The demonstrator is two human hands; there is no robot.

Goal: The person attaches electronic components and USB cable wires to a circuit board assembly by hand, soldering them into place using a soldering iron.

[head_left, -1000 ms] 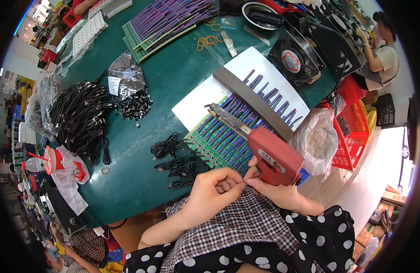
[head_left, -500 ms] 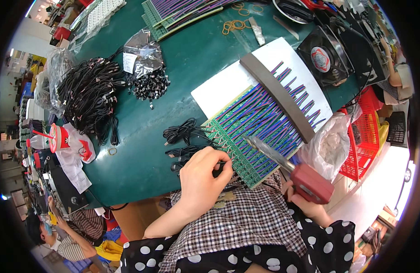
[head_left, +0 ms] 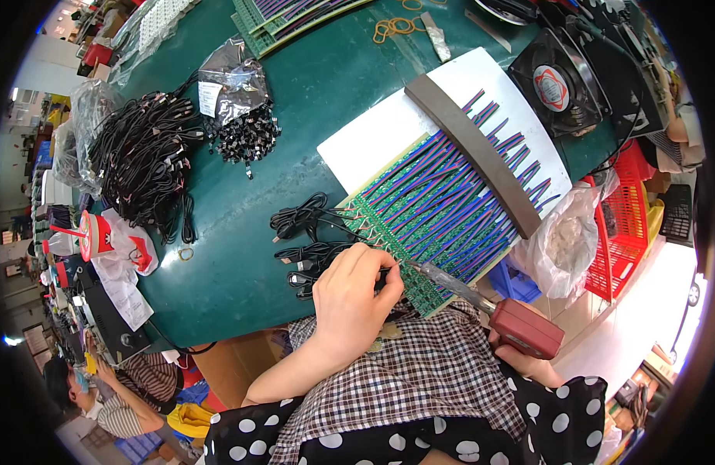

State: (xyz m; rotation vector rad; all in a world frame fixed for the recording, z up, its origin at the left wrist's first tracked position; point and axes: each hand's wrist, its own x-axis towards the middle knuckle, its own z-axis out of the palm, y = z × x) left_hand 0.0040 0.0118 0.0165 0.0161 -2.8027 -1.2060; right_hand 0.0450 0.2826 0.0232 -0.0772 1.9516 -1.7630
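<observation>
My left hand [head_left: 350,288] is closed in a pinch on a black cable at the near left edge of a green circuit board panel [head_left: 421,267]. My right hand [head_left: 525,358], partly hidden, is wrapped round a dark-red soldering gun [head_left: 525,328]. The gun's metal tip reaches left to the panel's edge, close to my left fingertips. Blue, red and black wires lie in rows across the panel, under a brown bar [head_left: 474,155]. White card [head_left: 377,143] shows beneath it. Coiled black cables [head_left: 299,217] run to the panel's left edge, where their bared ends meet it.
A heap of black cables [head_left: 144,159] and a bag of small black connectors [head_left: 237,89] lie left of the panel. More wired panels [head_left: 272,27] are at the back. A fan [head_left: 555,89] stands at the right, above a red basket [head_left: 609,232]. A co-worker sits at lower left.
The soldering gun's tip has come down and left from above the wires to the panel's edge by my left hand. My left hand has shifted slightly right, still pinching the cable.
</observation>
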